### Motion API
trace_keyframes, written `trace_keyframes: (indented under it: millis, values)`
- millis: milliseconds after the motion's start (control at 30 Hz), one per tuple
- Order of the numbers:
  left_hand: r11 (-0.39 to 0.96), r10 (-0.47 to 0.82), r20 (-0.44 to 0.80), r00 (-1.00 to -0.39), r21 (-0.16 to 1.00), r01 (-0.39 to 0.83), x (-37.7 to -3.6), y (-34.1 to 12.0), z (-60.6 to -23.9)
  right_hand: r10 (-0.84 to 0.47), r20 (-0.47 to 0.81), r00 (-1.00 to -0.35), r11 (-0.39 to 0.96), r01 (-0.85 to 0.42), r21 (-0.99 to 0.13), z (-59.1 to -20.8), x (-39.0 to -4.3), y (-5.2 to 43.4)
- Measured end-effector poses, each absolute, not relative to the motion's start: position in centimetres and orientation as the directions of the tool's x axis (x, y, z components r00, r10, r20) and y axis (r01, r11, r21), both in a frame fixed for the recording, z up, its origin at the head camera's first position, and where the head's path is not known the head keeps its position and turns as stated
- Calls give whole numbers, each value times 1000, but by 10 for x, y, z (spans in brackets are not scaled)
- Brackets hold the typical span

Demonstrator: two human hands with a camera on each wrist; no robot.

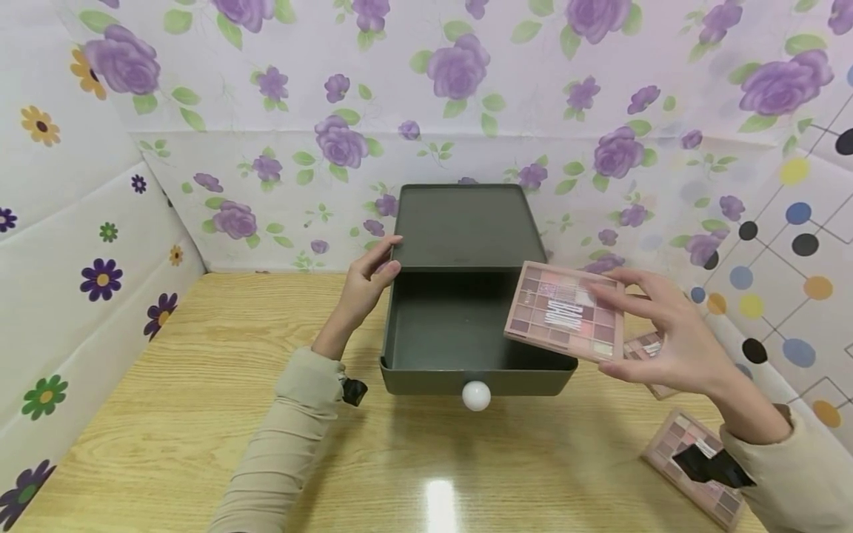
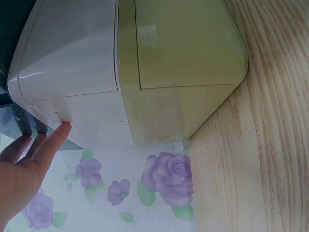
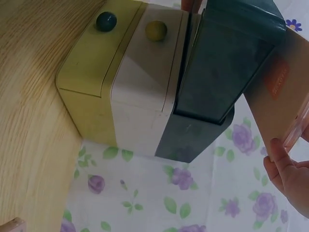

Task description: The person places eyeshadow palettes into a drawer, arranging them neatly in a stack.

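Palette held over the open drawer

Your right hand (image 1: 673,333) pinches the flat, rectangular pink eyeshadow palette (image 1: 565,310) by its edges, tilted above the right rim of the matte dark-green drawer (image 1: 426,326). Your left hand (image 1: 369,277) rests straight fingers, released, on the cabinet's (image 1: 464,226) front-left corner.

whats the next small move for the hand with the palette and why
Probably lower the palette into the open drawer: the right hand holds it tilted over the drawer's right edge, the drawer looks empty, and the left hand steadies the cabinet.
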State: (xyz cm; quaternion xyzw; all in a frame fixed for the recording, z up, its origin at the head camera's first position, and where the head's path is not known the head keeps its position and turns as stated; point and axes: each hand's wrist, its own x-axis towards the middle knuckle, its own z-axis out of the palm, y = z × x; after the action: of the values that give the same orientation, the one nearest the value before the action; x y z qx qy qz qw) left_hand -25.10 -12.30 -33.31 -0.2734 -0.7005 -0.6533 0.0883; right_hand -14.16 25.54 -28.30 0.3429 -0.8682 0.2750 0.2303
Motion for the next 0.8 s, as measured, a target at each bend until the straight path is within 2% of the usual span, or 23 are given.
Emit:
trace_keyframes:
  millis: [133, 333, 800]
  values:
    - [-4, 269, 483, -833, 866, 500, -250, -123, -334, -514, 587, -625, 572, -760, -308, -281, -149, 247]
    - [-3, 273, 482, -833, 866, 500, -250, -123, -334, -521, 537, -663, 554, -742, -379, -280, -153, 235]
    - [4, 272, 482, -833, 865, 501, -249, -123, -332, -603, 483, -634, 484, -773, -410, -283, -172, 206]
